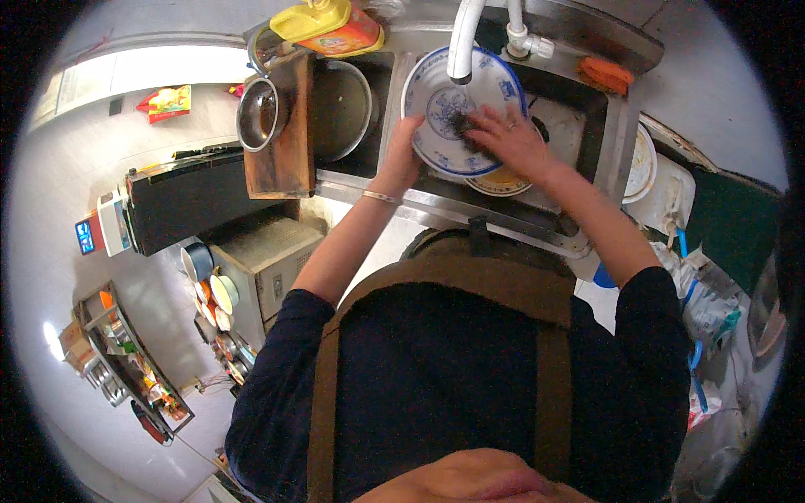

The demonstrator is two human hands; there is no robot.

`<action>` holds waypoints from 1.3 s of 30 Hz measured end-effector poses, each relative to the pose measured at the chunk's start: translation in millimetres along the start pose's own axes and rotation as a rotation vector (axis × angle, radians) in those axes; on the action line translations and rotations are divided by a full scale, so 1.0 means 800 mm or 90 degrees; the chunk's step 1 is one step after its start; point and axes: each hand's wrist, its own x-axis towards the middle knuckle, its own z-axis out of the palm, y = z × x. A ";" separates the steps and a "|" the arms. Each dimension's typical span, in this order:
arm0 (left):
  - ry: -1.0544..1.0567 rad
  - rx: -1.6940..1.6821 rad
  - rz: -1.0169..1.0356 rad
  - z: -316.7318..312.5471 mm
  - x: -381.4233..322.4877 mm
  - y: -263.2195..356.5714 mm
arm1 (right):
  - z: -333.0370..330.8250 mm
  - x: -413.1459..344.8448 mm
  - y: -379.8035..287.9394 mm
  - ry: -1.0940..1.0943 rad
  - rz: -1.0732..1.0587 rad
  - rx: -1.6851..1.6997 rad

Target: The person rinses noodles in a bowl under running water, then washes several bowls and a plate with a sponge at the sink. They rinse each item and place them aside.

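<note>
A wide white plate or shallow bowl with a blue rim and blue printed pattern [434,78] is tilted up over the right sink basin [582,126]. My left hand [402,154] grips its left edge, thumb over the rim. Against its middle, my right hand [516,141] presses a dark scouring pad [463,124], slightly blurred and partly hidden by the fingers. Directly above the plate hangs the white faucet spout [464,41]. Below it in the basin, another dish with a patterned rim [500,183] is partly covered.
A wooden board [280,165] and a metal bowl [258,116] stand at the left basin, which holds a large round pan [339,113]. Behind sits a yellow-and-orange jug [339,34]. An orange sponge or cloth [605,75] lies on the sink's back right corner. Stacked plates [640,165] are at right.
</note>
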 end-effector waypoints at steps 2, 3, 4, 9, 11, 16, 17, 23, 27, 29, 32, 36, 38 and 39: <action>0.033 0.008 -0.045 0.008 0.000 0.011 | -0.003 -0.007 0.015 -0.011 0.040 0.023; 0.052 0.012 -0.068 0.013 0.001 0.013 | -0.004 -0.002 0.010 -0.052 0.100 0.122; 0.071 0.010 -0.034 0.019 0.005 0.011 | -0.007 0.003 0.004 -0.142 0.181 0.202; 0.121 -0.018 0.148 0.038 0.024 -0.025 | -0.013 0.053 -0.093 0.255 0.328 0.587; 0.114 -0.063 0.062 0.023 0.024 -0.022 | -0.012 0.052 -0.093 0.271 0.272 0.581; 0.048 0.001 0.081 0.007 0.014 -0.005 | -0.007 -0.002 0.018 0.010 0.062 0.178; -0.003 0.046 0.119 0.010 0.010 -0.004 | -0.008 -0.005 0.038 -0.014 0.048 0.077; -0.003 -0.002 -0.077 0.031 0.002 -0.018 | -0.013 0.057 0.038 0.280 0.175 0.149; 0.019 -0.077 -0.095 0.020 0.014 -0.011 | -0.012 0.069 -0.018 0.223 0.119 0.520; 0.077 -0.113 -0.180 0.010 0.014 0.001 | -0.022 0.052 -0.016 0.050 0.043 0.522; 0.020 -0.087 -0.121 0.012 0.008 0.008 | -0.044 0.035 0.012 -0.140 -0.002 0.387; -0.008 -0.092 -0.137 0.026 0.004 0.000 | -0.055 0.050 0.013 0.005 0.035 0.247; 0.015 -0.099 -0.187 0.029 0.003 -0.008 | -0.051 0.067 0.003 0.103 0.019 0.186; 0.004 -0.094 -0.179 0.027 0.003 -0.009 | -0.048 0.073 0.004 0.078 0.035 0.140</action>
